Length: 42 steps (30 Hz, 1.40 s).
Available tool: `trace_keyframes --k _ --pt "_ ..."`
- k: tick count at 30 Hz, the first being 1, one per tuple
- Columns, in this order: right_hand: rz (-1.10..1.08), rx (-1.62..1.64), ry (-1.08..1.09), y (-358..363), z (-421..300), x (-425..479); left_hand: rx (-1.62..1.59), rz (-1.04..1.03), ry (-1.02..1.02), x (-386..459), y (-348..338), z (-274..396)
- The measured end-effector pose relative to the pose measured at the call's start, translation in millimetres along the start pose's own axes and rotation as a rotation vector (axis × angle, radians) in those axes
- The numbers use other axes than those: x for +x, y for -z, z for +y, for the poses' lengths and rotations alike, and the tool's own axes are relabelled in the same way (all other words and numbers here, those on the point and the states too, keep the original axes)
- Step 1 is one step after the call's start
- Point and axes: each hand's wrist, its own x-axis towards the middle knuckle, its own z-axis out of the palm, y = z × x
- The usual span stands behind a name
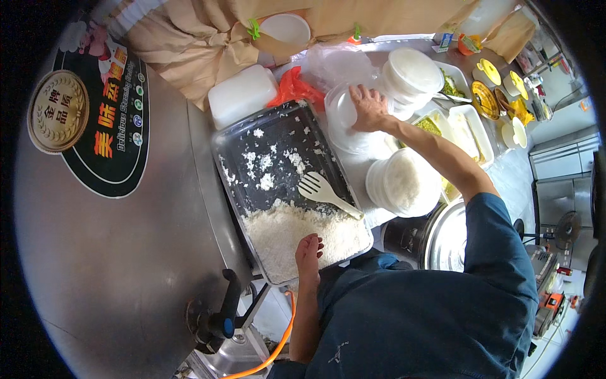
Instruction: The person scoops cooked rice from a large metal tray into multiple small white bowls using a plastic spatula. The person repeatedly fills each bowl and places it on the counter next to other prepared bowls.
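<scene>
My right hand (370, 108) reaches across and lies with fingers spread over a stack of clear round plastic tubs or lids (338, 111); whether it grips them is hidden. Over the near end of a black metal tray (279, 128), my left hand (309, 256) hangs with its fingers curled and nothing visible in them. Cooked white rice (279, 232) is heaped below that hand, and loose clumps are scattered over the tray's far part. A white slotted rice paddle (326, 192) rests on the tray, its handle towards the right rim.
Stacked round tubs, one stack filled with rice (405, 182), stand right of the tray. Behind them are white food trays (466, 132) and yellow-lidded pots (487, 71). A red plastic bag (296, 90) and a white box (244, 94) sit beyond. A steel cylindrical cooker (128, 227) fills the left.
</scene>
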Motion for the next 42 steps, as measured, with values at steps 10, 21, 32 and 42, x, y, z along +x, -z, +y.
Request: trace_keyframes --k 10,21,32,42 --pt "0.223 0.108 -0.002 12.1 9.5 -30.9 0.060 -0.055 -0.022 0.6 -1.7 4.7" --pt "-0.309 0.877 0.410 88.7 -40.4 -112.9 -0.040 -0.014 -0.305 8.1 -0.1 44.2" --pt "-0.377 0.411 0.211 -111.7 -98.5 -165.0 -0.089 0.087 -0.369 -42.3 98.9 -0.7" --pt "-0.198 -0.090 0.406 -131.7 -85.8 -162.6 0.251 0.346 -0.139 -35.0 161.4 -197.2"
